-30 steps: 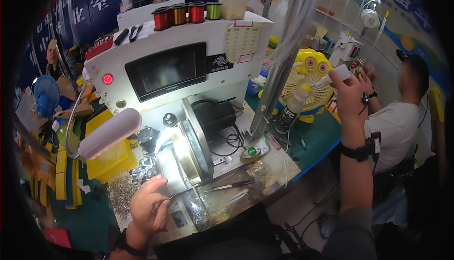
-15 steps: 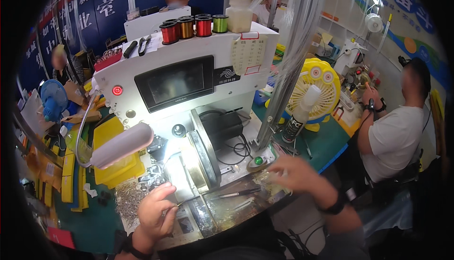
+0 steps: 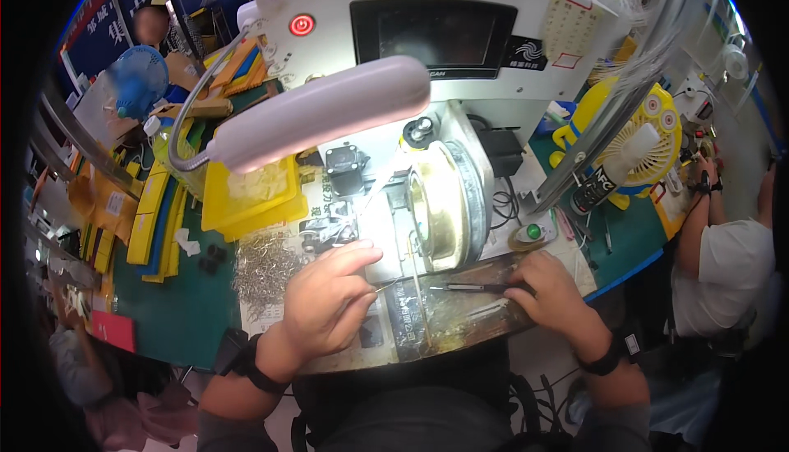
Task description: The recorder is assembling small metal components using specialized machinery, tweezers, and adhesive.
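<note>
My left hand [image 3: 333, 300] is in front of the machine, thumb and forefinger pinching a thin, short metal wire [image 3: 388, 285] that points right. To the right, the fingers of my right hand [image 3: 552, 289] close on the black end of slim tweezers [image 3: 472, 288], which lie along the worn work board [image 3: 448, 325] with the silver tip toward the left. Between the hands a thin brass-coloured rod [image 3: 417, 300] stands in front of a large gold-rimmed wheel [image 3: 440, 205] on the white machine [image 3: 320, 62]. My fingertips partly hide the wire.
A lamp [image 3: 320, 111] on a bent arm hangs over the work. Left are a heap of small metal pieces [image 3: 267, 271] and a yellow bin [image 3: 255, 205]. Right are a green button [image 3: 534, 232], a metal post [image 3: 608, 99], a bottle [image 3: 596, 189] and a yellow fan [image 3: 645, 136].
My right hand has come down from above the board and taken hold of the tweezers. My left hand keeps its pinch on the wire. The view has tilted down and shifted.
</note>
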Demonstrator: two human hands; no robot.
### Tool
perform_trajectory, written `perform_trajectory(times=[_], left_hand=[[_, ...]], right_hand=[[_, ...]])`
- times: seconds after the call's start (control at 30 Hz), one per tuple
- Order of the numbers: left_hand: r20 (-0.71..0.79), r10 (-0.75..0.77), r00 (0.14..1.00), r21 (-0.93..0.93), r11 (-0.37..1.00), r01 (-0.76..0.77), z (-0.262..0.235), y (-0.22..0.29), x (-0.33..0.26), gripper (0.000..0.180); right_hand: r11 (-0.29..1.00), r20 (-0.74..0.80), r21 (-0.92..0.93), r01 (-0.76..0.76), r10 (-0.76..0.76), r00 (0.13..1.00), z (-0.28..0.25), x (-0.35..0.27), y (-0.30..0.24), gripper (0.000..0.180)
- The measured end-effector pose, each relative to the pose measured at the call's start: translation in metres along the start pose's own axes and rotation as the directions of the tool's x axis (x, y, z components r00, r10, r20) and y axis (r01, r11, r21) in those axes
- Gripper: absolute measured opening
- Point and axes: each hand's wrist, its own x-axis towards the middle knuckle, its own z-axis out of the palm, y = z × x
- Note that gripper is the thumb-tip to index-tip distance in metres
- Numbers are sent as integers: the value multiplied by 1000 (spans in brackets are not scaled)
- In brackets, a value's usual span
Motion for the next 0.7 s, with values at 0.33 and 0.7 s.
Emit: perform_trajectory(times=[0.33, 0.7], left_hand=[[-26, 8, 1000, -39, 999, -9, -1, -2, -6, 15], [-6, 67, 998, -56, 996, -67, -3, -5, -8, 18]], right_hand=[[904, 20, 321, -284, 293, 956, -32, 4, -25, 12], [779, -479, 561, 282, 27, 877, -30, 36, -121, 26]])
